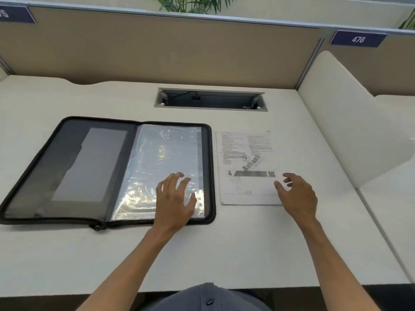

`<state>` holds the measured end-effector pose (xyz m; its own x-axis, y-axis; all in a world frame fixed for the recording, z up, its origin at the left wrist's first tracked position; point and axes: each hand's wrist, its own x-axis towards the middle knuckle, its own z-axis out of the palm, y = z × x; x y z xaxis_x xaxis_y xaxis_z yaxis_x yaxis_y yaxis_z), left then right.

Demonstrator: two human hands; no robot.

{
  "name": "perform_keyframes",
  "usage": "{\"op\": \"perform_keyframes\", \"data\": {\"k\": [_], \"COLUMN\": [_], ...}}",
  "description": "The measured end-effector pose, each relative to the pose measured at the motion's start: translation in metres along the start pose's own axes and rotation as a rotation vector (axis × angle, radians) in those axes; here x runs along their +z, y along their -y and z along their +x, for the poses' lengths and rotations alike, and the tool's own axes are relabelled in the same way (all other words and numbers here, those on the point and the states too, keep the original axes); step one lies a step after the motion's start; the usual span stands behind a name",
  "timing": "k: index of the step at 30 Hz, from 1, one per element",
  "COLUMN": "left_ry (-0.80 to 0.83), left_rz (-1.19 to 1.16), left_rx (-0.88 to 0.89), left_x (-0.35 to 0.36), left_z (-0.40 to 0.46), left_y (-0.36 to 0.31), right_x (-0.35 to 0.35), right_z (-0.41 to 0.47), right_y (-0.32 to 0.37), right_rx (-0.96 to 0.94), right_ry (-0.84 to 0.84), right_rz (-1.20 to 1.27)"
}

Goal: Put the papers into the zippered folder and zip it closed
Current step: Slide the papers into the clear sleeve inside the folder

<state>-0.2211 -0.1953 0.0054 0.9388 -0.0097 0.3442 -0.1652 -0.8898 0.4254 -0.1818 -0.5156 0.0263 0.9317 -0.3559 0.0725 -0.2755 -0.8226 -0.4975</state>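
A: Item nearest the lens?
B: Grey shirt front (206,297), one button, at the desk's near edge. Both forearms run forward from it.

A: Largest item?
B: Desk (247,243), pale, bearing everything. Beyond both hands, a cable tray (211,99) sunk into it.

A: Next in size?
B: Zippered folder (74,167), black-edged, lying unzipped and spread flat, probably so that both leaves are reachable. Its clear plastic sleeve (157,158) lies under the left hand.

A: Left hand?
B: Left hand (175,198), fingers spread, empty, over the sleeve's near right corner. It looks placed to steady or lift the sleeve; contact cannot be confirmed.

A: The papers?
B: Papers (247,167), a printed stack, flat on the desk just right of the folder and apart from it, directly under and beyond the right hand. None is in the folder yet.

A: Right hand?
B: Right hand (296,196), open, fingers loosely curled, holding nothing, over the stack's near right corner. Likely poised to pick up the sheets.

A: Smallest?
B: Zipper pull (97,227), at the folder's near edge, left of the left hand.
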Motion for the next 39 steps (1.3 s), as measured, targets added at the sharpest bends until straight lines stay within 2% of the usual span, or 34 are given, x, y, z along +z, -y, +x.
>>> {"op": "perform_keyframes", "data": {"k": [7,12,19,23,29,35,39], "left_ry": [0.159,0.337,0.333,0.32,0.322,0.305,0.281], "left_rz": [-0.013,0.071,0.128,0.134,0.127,0.131,0.107], "left_rx": [0.073,0.162,0.171,0.166,0.162,0.172,0.183], "left_x": [0.037,0.059,0.071,0.072,0.072,0.071,0.072], "left_z": [0.003,0.008,0.003,0.004,0.004,0.004,0.004], "left_y": [-0.041,-0.055,-0.053,-0.054,-0.054,-0.053,-0.053], "right_x": [0.001,0.006,0.012,0.012,0.011,0.009,0.006], "right_z": [0.015,0.015,0.016,0.027,0.045,0.064,0.078], "right_y": [-0.014,-0.009,0.002,0.005,0.005,0.008,0.003], "right_rx": [0.076,0.093,0.166,0.233,0.329,0.392,0.413], "right_ry": [0.12,0.121,0.098,0.122,0.276,0.271,0.336], "right_rz": [-0.099,-0.187,-0.198,-0.101,0.045,0.44,0.518]}}
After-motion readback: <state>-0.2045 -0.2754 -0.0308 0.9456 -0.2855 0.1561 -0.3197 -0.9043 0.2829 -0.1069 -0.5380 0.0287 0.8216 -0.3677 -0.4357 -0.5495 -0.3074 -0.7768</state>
